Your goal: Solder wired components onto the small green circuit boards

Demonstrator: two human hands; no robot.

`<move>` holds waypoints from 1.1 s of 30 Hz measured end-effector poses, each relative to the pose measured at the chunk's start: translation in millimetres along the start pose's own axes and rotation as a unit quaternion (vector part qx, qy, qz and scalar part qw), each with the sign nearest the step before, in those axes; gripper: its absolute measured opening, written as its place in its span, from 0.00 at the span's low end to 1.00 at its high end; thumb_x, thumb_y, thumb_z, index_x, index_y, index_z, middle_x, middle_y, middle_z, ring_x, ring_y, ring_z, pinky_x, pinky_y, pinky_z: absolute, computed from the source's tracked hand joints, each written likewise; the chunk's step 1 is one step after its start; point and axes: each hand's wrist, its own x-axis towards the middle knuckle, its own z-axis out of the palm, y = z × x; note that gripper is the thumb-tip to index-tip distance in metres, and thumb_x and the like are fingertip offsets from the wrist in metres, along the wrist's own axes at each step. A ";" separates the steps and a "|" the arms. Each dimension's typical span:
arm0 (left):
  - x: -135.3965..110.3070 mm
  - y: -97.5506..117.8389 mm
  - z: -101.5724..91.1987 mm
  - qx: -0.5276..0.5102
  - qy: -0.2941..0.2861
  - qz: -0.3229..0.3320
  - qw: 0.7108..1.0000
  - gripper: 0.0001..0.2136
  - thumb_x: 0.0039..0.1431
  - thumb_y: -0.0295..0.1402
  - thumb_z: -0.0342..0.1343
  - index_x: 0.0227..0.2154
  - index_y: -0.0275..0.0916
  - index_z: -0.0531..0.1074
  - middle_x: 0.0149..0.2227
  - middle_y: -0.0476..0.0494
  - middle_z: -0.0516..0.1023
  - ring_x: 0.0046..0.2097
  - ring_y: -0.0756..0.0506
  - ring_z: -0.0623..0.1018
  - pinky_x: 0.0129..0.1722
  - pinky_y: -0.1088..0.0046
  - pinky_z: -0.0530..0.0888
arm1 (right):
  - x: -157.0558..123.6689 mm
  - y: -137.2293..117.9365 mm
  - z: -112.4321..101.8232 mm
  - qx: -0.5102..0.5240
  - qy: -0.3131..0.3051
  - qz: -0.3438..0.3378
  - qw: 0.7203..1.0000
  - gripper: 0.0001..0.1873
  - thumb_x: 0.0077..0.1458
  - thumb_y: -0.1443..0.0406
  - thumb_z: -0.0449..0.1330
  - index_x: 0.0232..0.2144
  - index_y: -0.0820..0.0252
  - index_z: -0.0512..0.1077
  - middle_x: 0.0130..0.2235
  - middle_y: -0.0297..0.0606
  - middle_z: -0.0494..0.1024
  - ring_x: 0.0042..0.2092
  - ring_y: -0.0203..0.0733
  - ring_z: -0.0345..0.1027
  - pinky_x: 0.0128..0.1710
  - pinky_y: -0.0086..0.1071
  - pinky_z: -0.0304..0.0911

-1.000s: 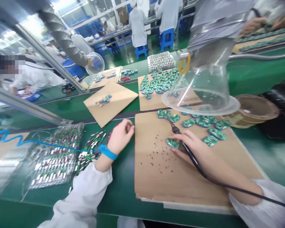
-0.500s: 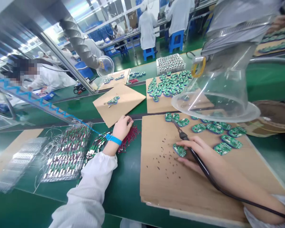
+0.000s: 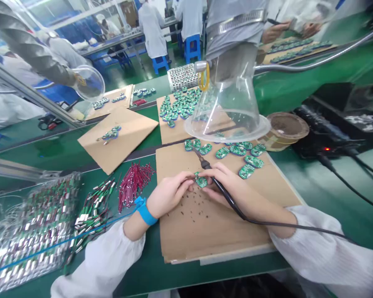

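Note:
My left hand [image 3: 169, 194] reaches over the cardboard sheet [image 3: 186, 236], its fingertips on a small green circuit board [image 3: 200, 180]. My right hand [image 3: 236, 190] grips a black soldering iron [image 3: 224, 192] like a pen, with its tip [image 3: 199, 155] pointing away from me, past the board. The board lies between both hands. Several more green boards [image 3: 236, 150] lie along the sheet's far edge, and dark solder specks [image 3: 189, 209] dot it. A blue wrist strap [image 3: 146, 213] circles my left wrist.
A clear fume hood [image 3: 226, 111] hangs above the sheet. To the left lie red wires [image 3: 133, 184], wire leads [image 3: 93, 215] and a wired board bundle [image 3: 27, 231]. A round tin [image 3: 286, 126] and black soldering station [image 3: 326, 120] stand right. A co-worker's hands [image 3: 286, 29] work beyond.
My left hand has moved from beside the red wires onto the green board. The view has swung left, bringing the black soldering station into sight.

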 end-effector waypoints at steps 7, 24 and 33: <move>-0.7 -5.4 12.5 0.058 0.017 -0.042 0.997 0.07 0.73 0.35 0.50 0.44 0.43 0.72 0.32 0.52 0.81 0.32 0.48 0.80 0.34 0.73 0.71 | -2.4 -1.7 -7.5 0.031 0.004 0.005 1.000 0.19 0.67 0.71 0.55 0.57 0.51 0.66 0.47 0.40 0.69 0.43 0.41 0.75 0.45 0.38 0.74; 2.1 -8.2 13.9 0.032 0.080 -0.026 0.996 0.08 0.74 0.36 0.49 0.39 0.41 0.70 0.41 0.45 0.78 0.42 0.45 0.77 0.42 0.67 0.72 | 2.8 1.7 -2.0 -0.049 0.034 0.008 0.998 0.27 0.62 0.76 0.56 0.59 0.51 0.64 0.53 0.46 0.68 0.54 0.52 0.70 0.54 0.49 0.71; 2.0 0.4 17.5 0.019 0.049 -0.025 0.998 0.06 0.72 0.35 0.51 0.38 0.42 0.70 0.44 0.47 0.80 0.41 0.46 0.78 0.41 0.68 0.73 | 5.5 1.0 2.1 -0.015 0.032 0.010 0.999 0.23 0.65 0.73 0.54 0.59 0.51 0.64 0.50 0.45 0.70 0.46 0.48 0.73 0.47 0.44 0.73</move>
